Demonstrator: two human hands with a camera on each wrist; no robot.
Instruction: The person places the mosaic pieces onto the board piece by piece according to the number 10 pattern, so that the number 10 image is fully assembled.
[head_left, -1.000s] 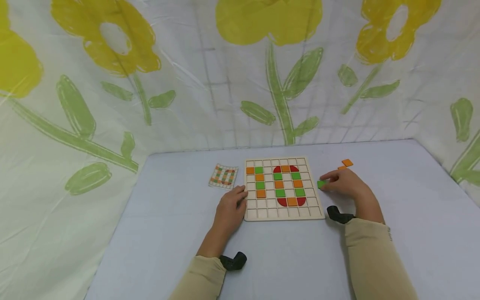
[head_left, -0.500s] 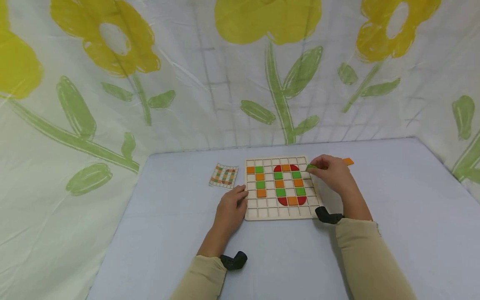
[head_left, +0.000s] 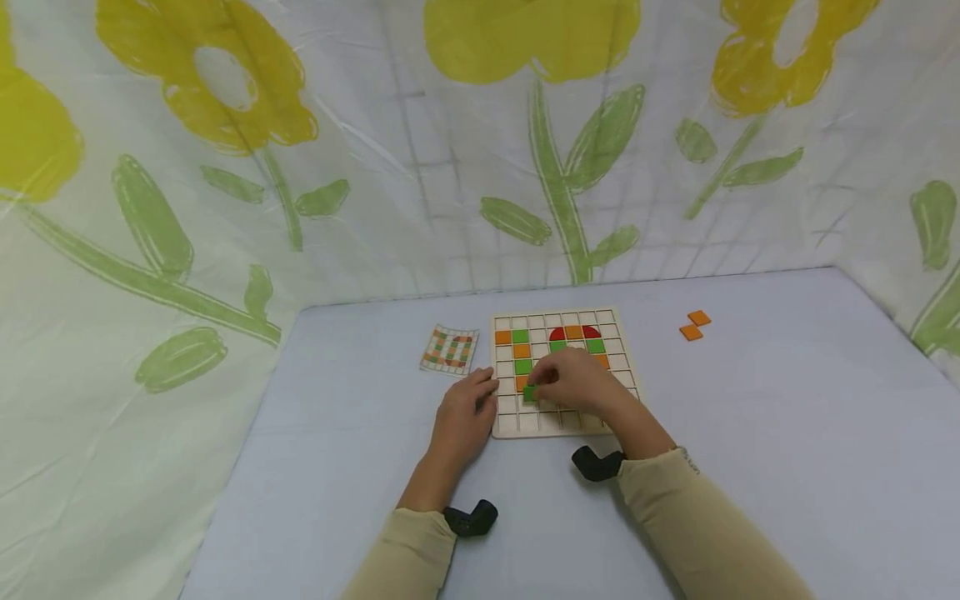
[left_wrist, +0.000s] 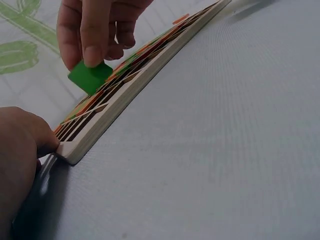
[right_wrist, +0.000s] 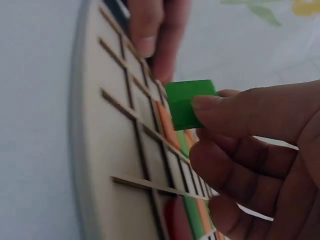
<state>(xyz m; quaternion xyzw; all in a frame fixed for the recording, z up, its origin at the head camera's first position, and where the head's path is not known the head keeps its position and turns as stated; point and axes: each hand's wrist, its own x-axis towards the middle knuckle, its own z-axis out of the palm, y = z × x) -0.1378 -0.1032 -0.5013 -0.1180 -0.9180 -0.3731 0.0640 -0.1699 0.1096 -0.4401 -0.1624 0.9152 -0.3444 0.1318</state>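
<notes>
My right hand (head_left: 577,381) pinches a green square tile (right_wrist: 187,102) between thumb and fingertips, close over the lower left cells of the wooden grid board (head_left: 510,425). In the left wrist view that tile (left_wrist: 90,77) is tilted, one corner pointing down at the board. My left hand (head_left: 463,417) rests at the board's left edge, fingertips touching its rim. Green and orange tiles stand in a column at the board's left. A ring of red, orange and green pieces on the right is partly hidden by my right hand.
A small printed pattern card (head_left: 450,348) lies to the left of the board. Two orange tiles (head_left: 695,326) lie on the white table (head_left: 337,450) to the right. A flower-printed cloth (head_left: 360,208) hangs behind the table.
My right hand has picked up the green tile from right of the board and carried it left over the board. My left hand stays at the left edge.
</notes>
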